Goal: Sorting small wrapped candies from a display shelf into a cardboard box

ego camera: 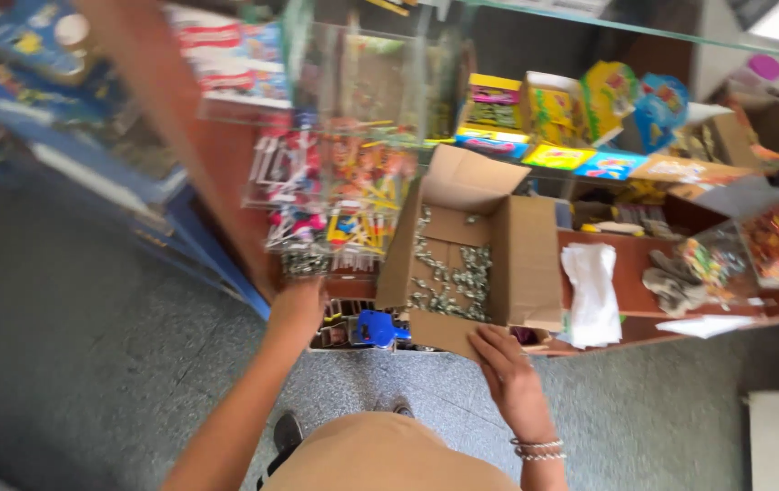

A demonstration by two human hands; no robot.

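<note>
- The left hand [296,305] is up against the bottom edge of the clear display case [353,145], the one crammed with pens and small toys. The picture is smeared there, so I cannot tell whether its fingers are curled under the case, holding a few of the small silvery pieces, or just pressed against it. If the case is being carried by that one corner, I'd worry about it tipping and shedding its contents onto the grey floor [80,345].
- Just below sits a low tray [335,335] with a blue object [378,327] in it. Anything dropping from the case would land there and get mixed in.
- The cardboard box [471,245] stands open on the edge of the wooden counter [630,273], flaps up, with small silvery wrapped pieces [451,277] loose across its bottom. It overhangs towards the person, so a nudge could slide it off and scatter the lot.
- The right hand [507,368], bangles on the wrist, rests its fingers, gently bent and not closed around anything, on the box's near flap. Leaning weight on that flap would fold it or tilt the box.
- The white cloth [594,291] beside the box hangs near the edge and could be dragged off by a sleeve.
</note>
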